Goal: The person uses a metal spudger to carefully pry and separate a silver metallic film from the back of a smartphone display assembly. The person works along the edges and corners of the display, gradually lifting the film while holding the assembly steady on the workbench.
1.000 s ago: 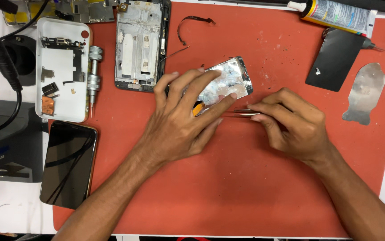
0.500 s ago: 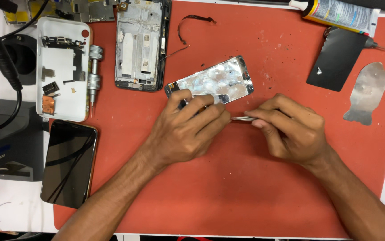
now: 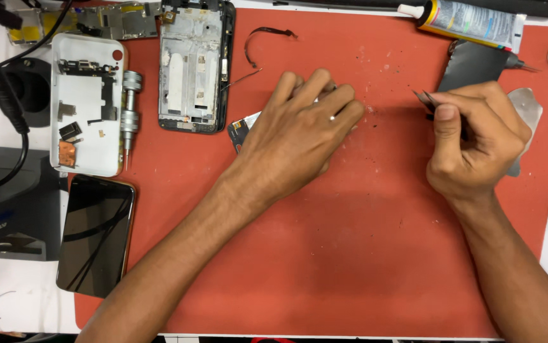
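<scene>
The left hand lay flat, fingers spread, pressing down on a phone part at the centre of the red mat — only the part's dark corner showed at the hand's nine o'clock. The right hand, at three o'clock from it and well apart, was closed around thin tweezers, tips pointing to ten o'clock. A bare phone frame sat at eleven o'clock with a screwdriver and a white back cover beside it. A dark phone screen lay at eight o'clock on the surface, and a glue tube at one o'clock.
</scene>
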